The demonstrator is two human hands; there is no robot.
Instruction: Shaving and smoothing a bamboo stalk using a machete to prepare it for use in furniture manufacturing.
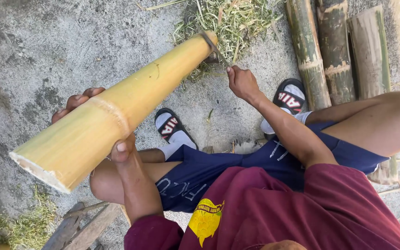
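A thick yellow bamboo section [116, 111] slants from lower left up to the far end at upper middle, resting across my knee. My left hand [112, 139] wraps around it from beneath, thumb on the near side, fingertips showing on the far side. My right hand [242, 83] is closed on the handle of a knife, whose blade [211, 46] lies against the bamboo's far end. I sit with legs in blue shorts and a maroon shirt.
Green bamboo shavings [230, 21] lie heaped on the concrete beyond the bamboo's tip. Several green bamboo lengths [334, 51] lie at upper right. My feet wear socks and black slides [172, 127]. Wooden slats [82, 227] and more shavings sit at lower left.
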